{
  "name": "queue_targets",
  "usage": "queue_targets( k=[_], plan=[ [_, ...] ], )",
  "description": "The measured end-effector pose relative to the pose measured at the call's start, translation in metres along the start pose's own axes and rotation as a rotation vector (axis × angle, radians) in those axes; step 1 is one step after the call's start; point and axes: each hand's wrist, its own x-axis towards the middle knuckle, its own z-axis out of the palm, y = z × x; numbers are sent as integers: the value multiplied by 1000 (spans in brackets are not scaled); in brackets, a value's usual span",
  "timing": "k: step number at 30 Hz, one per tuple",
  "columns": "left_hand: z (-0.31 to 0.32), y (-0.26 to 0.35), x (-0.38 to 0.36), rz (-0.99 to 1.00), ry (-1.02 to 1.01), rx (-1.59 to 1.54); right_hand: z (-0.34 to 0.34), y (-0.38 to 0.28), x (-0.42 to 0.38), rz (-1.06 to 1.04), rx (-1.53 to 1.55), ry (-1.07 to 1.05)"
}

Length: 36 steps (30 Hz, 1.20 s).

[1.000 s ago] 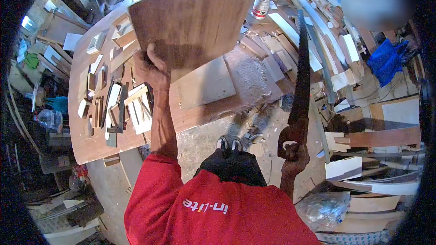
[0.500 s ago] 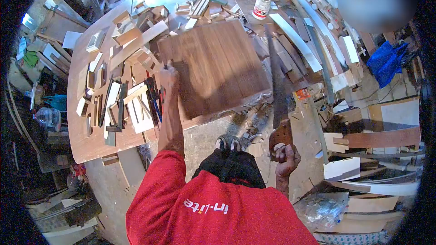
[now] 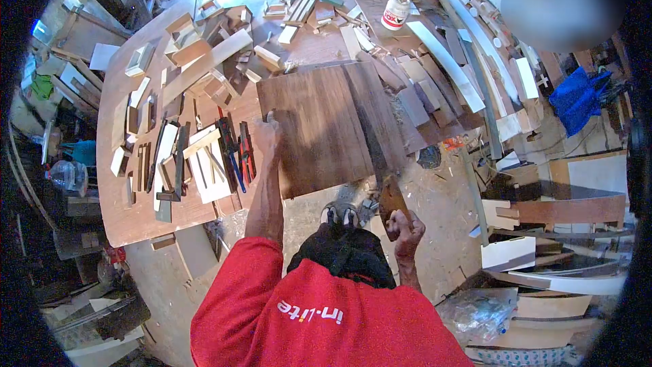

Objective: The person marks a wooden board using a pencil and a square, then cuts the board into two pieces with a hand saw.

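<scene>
A dark brown wooden board (image 3: pixel 319 129) lies flat on the workbench (image 3: pixel 129 224), its near edge overhanging the bench. My left hand (image 3: pixel 266 130) presses on the board's left edge. My right hand (image 3: pixel 406 225) grips the wooden handle of a handsaw (image 3: pixel 377 143). The saw's blade lies across the right part of the board, pointing away from me. My shoes (image 3: pixel 341 215) show below the board's edge.
Several wood offcuts and blocks (image 3: pixel 204 61) cover the bench's left and far side, with hand tools (image 3: pixel 234 153) beside my left hand. A white glue bottle (image 3: pixel 392 12) stands at the back. Planks (image 3: pixel 557 207) and a blue cloth (image 3: pixel 577 92) crowd the right; a person is at top right.
The board came down from being held up and now lies flat on the bench. My right hand swung the saw leftward, and its blade now rests across the board.
</scene>
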Motion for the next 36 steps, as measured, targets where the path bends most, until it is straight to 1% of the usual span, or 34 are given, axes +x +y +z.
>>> queue_targets(
  k=[1, 3, 4, 6, 7, 9, 10, 12, 14, 16, 17, 19, 20, 21, 22, 23, 24, 25, 26, 27, 28, 29, 30, 31, 32, 33, 34, 36],
  plan=[
    [8, -2, -1, -2, 0, 0, 3, -1, 4, 27, 26, -36],
    [24, -3, 1, -86, 143, 126, 12, 0, 10, 13, -8, -28],
    [12, 9, -7, -89, 144, 125, 15, 2, 13, 0, -44, -17],
    [-30, 37, -32, 10, 99, 60, 17, 7, 17, 21, -53, -15],
    [-29, 30, -33, 9, 102, 57, 18, 9, 20, 41, -59, -9],
    [-24, 12, -30, 60, 66, -195, 20, 10, 22, 7, -61, -7],
    [-33, 16, -36, 59, 67, -196, 20, 11, 22, -23, -62, -7],
    [-50, 23, -47, -84, 71, -160, 23, 6, 20, -1, -74, 13],
    [-54, 12, -51, -100, 48, -131, 21, 4, 20, 23, -89, 42],
    [-57, 9, -55, -40, 210, -128, 18, 8, 20, -8, -22, 27],
    [-49, 7, -50, -79, 240, -34, 15, 12, 20, -6, -25, 27],
    [-40, 17, -43, -107, 214, -19, 11, 16, 21, -89, -47, 37],
    [-36, 23, -38, -133, 190, -5, 8, 16, 21, -91, -49, 38],
    [5, -18, -11, -171, 1, -441, 8, 12, 20, -72, -73, 53],
    [44, -39, -1, -170, 0, -445, 7, 9, 19, -54, -96, 70],
    [77, -54, 6, 106, 119, -272, 4, 10, 20, -59, -98, 72],
    [92, -59, 11, 380, 236, -93, 0, 14, 21, -79, -101, 78],
    [79, -29, 6, 382, 235, -95, -3, 17, 20, -98, -104, 84],
    [48, 28, -10, 143, 169, -19, -4, 17, 19, -101, -105, 86],
    [29, 61, -19, -96, 101, 57, -5, 17, 19, -115, -98, 93],
    [47, 32, -16, -97, 104, 57, -5, 17, 18, -127, -90, 98],
    [82, -23, -10, 290, 305, 13, -7, 19, 18, -125, -88, 94],
    [100, -53, -6, 682, 502, -31, -10, 22, 19, -105, -87, 79],
    [74, -34, -10, 683, 502, -27, -11, 24, 20, -85, -87, 64],
    [23, 7, -19, 331, 321, 47, -8, 22, 19, -83, -87, 63],
    [-6, 30, -25, -20, 139, 117, -3, 18, 18, -70, -83, 60],
    [-9, 22, -24, -22, 142, 117, 1, 17, 18, -59, -80, 56],
    [-12, 3, -24, 98, 126, 178, 5, 19, 19, -28, -36, 30]
  ],
)
